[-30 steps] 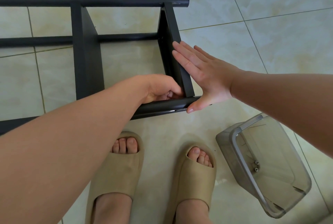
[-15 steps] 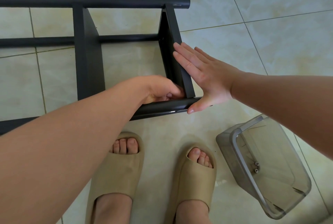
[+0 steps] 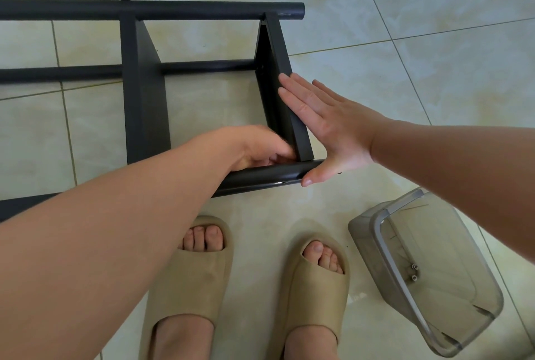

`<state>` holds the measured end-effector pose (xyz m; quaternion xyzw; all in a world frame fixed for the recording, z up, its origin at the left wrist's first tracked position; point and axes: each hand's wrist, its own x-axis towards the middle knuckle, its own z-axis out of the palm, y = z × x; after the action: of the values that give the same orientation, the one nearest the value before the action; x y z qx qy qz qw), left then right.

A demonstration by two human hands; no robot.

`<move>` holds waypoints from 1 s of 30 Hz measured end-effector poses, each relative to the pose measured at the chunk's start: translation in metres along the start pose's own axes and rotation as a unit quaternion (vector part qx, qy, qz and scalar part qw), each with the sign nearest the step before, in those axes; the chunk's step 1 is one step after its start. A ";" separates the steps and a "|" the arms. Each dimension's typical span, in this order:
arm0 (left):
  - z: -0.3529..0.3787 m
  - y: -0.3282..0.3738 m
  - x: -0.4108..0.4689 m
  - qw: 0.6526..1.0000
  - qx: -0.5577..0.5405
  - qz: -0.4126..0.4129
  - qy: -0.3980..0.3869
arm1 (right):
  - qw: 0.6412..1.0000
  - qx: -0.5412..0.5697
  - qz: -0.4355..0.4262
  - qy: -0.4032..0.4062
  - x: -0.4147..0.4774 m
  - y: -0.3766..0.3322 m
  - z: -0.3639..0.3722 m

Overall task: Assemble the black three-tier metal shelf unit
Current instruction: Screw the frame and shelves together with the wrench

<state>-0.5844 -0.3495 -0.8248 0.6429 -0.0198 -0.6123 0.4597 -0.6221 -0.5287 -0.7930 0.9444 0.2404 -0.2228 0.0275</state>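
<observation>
Flat right hand against panel edge

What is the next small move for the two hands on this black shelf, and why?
Likely finish fastening the corner where the black metal end panel meets the near black round tube: the left hand curls there, fingertips hidden, while the flat right hand braces the panel.

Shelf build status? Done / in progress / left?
Done: the inner panel and end panel sit between the far pole and near pole.
In hand: the right hand presses flat on the end panel; the left hand works at its joint with the near pole, fingertips hidden.
Left: two screws lie in the clear bin; the third tier is out of view.
</observation>
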 end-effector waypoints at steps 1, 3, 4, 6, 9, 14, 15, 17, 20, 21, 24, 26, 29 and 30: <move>0.000 0.000 -0.001 1.000 0.000 0.001 -0.002 | 1.000 0.000 0.000 0.001 0.000 0.000 0.000; 0.001 0.000 -0.002 1.000 -0.004 0.004 -0.002 | 1.000 0.000 -0.001 0.003 0.000 0.000 0.000; 0.001 0.000 -0.001 1.000 -0.008 0.005 -0.001 | 1.000 0.000 -0.001 0.004 0.000 -0.001 0.000; 0.000 0.000 0.000 1.000 -0.021 0.008 -0.003 | 1.000 -0.002 -0.002 0.005 0.000 0.000 0.001; -0.001 -0.002 0.003 0.999 -0.035 0.011 -0.013 | 1.000 -0.001 -0.002 0.005 0.000 0.000 0.002; -0.001 -0.001 0.001 0.999 -0.017 -0.002 -0.030 | 1.000 -0.001 -0.003 0.006 0.000 0.000 0.001; -0.001 0.000 0.000 1.000 -0.005 -0.006 -0.027 | 1.000 -0.001 -0.002 0.006 0.000 0.000 0.001; -0.001 0.001 0.000 1.000 0.005 0.001 -0.013 | 1.000 -0.001 -0.003 0.006 0.000 0.001 0.002; -0.001 -0.001 0.002 1.000 0.003 0.026 -0.002 | 1.000 0.001 -0.005 0.004 0.000 0.001 0.002; -0.002 -0.001 0.002 1.000 0.001 0.031 0.000 | 1.000 0.003 -0.004 0.004 0.000 0.001 0.002; -0.002 -0.001 0.003 0.999 0.006 0.036 0.007 | 1.000 0.004 -0.005 0.005 0.001 0.001 0.003; -0.002 0.000 0.002 0.999 0.004 0.043 0.002 | 1.000 0.003 -0.004 0.004 0.001 0.001 0.003; -0.001 0.000 0.002 0.998 -0.007 0.054 -0.010 | 1.000 0.005 -0.004 0.005 0.001 0.001 0.003; -0.001 0.000 0.003 0.998 -0.016 0.056 -0.012 | 1.000 0.005 -0.005 0.006 0.001 0.001 0.003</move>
<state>-0.5828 -0.3502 -0.8273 0.6259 -0.0517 -0.5939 0.5029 -0.6220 -0.5296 -0.7961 0.9447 0.2441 -0.2180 0.0206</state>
